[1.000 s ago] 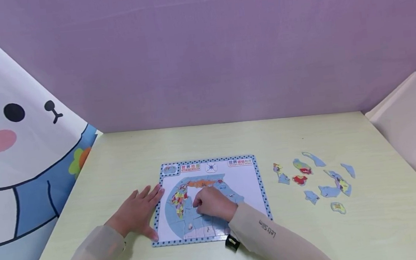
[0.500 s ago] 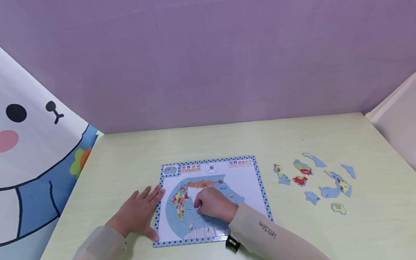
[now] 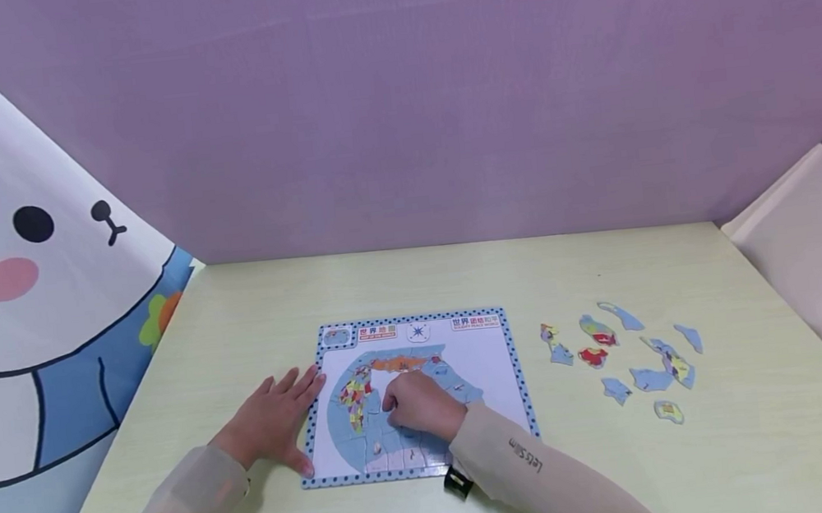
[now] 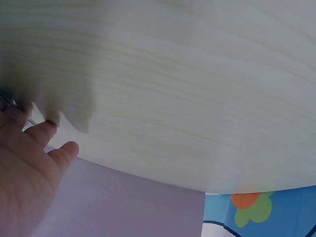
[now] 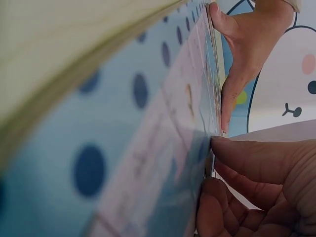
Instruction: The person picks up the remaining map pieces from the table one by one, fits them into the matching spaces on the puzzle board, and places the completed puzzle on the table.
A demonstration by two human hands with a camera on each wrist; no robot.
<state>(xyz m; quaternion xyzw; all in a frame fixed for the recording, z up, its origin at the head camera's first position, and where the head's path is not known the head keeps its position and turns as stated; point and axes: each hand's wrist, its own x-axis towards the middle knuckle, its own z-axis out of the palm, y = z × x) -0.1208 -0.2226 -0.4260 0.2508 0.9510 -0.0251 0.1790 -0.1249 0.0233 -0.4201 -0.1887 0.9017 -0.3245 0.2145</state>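
Note:
A world-map jigsaw puzzle board (image 3: 492,372) with a blue dotted border lies on the table, partly filled with blue ocean and coloured land pieces. My left hand (image 3: 274,422) rests spread along its left edge, fingertips and thumb on the border. My right hand (image 3: 421,404) is over the middle of the map, fingers curled. In the right wrist view, its thumb (image 5: 256,160) and curled fingers pinch a thin puzzle piece (image 5: 211,165) right at the board's surface; most of that piece is hidden. The left wrist view shows the left hand's fingers (image 4: 42,133) at the board's edge.
Several loose puzzle pieces (image 3: 651,379) lie on the table right of the board, among them a red one (image 3: 593,355) and a small yellow-green one (image 3: 669,410). A small black device (image 3: 458,482) sits under the right wrist. A purple backdrop (image 3: 443,121) stands behind the table.
The right forearm has shifted very slightly left, while its hand stays over the same part of the map. The left hand and the loose pieces have not moved.

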